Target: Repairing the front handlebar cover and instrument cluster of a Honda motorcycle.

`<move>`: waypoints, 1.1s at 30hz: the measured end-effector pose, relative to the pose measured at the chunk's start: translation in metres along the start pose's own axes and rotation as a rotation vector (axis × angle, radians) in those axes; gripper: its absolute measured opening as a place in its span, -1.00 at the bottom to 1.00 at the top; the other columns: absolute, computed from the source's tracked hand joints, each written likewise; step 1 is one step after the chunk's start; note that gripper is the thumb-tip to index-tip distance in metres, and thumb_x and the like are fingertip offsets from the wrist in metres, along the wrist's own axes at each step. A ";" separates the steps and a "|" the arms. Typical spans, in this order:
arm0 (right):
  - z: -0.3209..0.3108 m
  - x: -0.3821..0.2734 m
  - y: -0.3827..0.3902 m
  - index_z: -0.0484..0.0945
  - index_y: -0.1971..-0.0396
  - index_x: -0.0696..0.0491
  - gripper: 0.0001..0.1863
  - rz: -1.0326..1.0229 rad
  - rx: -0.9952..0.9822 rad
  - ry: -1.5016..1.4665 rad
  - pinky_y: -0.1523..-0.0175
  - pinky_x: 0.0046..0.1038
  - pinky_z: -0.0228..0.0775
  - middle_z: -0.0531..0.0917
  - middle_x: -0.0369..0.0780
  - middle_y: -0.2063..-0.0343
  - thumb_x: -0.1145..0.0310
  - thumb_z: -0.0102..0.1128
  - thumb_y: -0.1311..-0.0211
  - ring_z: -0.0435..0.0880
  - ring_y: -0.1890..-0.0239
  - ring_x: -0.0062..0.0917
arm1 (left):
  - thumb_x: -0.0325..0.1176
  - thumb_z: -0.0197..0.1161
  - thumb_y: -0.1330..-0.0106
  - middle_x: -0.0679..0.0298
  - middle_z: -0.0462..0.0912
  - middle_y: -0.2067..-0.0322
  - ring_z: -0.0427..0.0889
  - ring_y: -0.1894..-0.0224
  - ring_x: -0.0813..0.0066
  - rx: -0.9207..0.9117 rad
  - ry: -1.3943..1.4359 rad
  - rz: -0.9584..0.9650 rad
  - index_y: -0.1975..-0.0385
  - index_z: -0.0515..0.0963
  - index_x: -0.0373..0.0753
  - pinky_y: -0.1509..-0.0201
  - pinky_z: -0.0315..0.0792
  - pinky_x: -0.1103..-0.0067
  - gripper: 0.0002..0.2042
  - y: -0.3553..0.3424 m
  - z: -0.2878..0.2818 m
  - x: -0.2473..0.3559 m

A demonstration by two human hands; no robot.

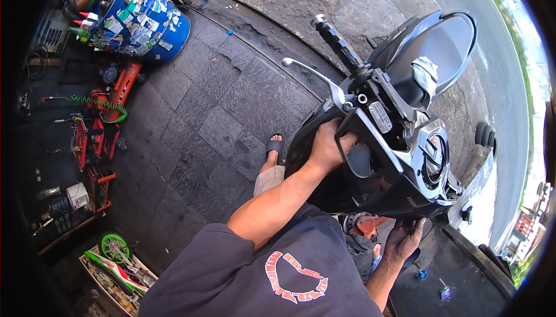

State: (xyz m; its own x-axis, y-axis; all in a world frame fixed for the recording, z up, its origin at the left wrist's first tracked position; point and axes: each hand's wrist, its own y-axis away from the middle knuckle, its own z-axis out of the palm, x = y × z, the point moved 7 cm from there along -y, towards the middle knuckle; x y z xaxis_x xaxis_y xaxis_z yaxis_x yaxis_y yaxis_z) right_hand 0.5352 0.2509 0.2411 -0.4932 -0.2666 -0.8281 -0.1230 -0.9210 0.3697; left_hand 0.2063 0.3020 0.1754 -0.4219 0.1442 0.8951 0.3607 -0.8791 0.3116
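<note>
A black scooter (382, 187) stands in front of me, its bare handlebar fitted with a black rubber grip (341, 45) and a silver brake lever (310, 68). My left hand (331, 148) is closed on the black front cover (365, 158) below the handlebar, some fingers hidden behind its edge. Lower down, my right hand (404, 239) holds the bottom edge of the same cover near its silver-trimmed nose (431, 158), fingertips partly out of sight. A grey rag (425, 74) lies on the black seat (449, 45).
A blue drum (174, 33) covered in stickers stands at the far left. Below it are an orange-red floor jack (121, 88), a green coiled hose (87, 100) and red stands (95, 143). Another person's foot (376, 250) shows beneath the scooter. A road (498, 45) runs along the right.
</note>
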 end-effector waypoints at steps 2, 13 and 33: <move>0.000 -0.005 -0.002 0.47 -0.12 0.15 -0.61 -0.030 0.037 0.069 -0.34 -0.20 0.24 0.60 -0.14 -0.07 0.21 0.01 -0.49 0.50 -0.18 -0.37 | -0.43 0.21 -0.12 0.15 0.70 0.44 0.66 0.36 0.43 0.056 -0.055 0.047 0.28 0.61 -0.44 0.23 0.50 0.48 -0.77 -0.003 -0.003 -0.002; -0.002 -0.011 -0.005 0.45 -0.13 0.20 -0.60 0.001 0.036 0.130 -0.34 -0.18 0.32 0.58 -0.09 -0.08 0.22 0.02 -0.49 0.52 -0.19 -0.32 | -0.37 0.31 -0.23 0.16 0.71 0.30 0.66 0.27 0.48 0.118 -0.048 0.081 0.14 0.55 -0.41 0.14 0.49 0.54 -0.72 0.006 -0.007 0.006; 0.048 0.009 0.037 0.57 0.46 0.17 -0.74 0.271 -0.280 0.735 0.40 -0.60 0.30 0.59 -0.32 0.55 0.30 0.20 -0.36 0.47 0.51 -0.71 | -0.14 0.14 -0.46 0.24 0.63 0.11 0.58 0.09 0.50 -0.030 0.413 -0.058 -0.01 0.52 -0.36 -0.03 0.42 0.57 -0.62 0.011 -0.009 -0.028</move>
State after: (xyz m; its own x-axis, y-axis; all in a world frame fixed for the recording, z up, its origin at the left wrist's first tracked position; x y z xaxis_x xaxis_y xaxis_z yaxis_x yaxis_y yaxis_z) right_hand 0.4849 0.2278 0.2678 0.2249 -0.5173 -0.8257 0.1861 -0.8090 0.5576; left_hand 0.2147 0.2845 0.1511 -0.7412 0.0046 0.6712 0.3049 -0.8885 0.3428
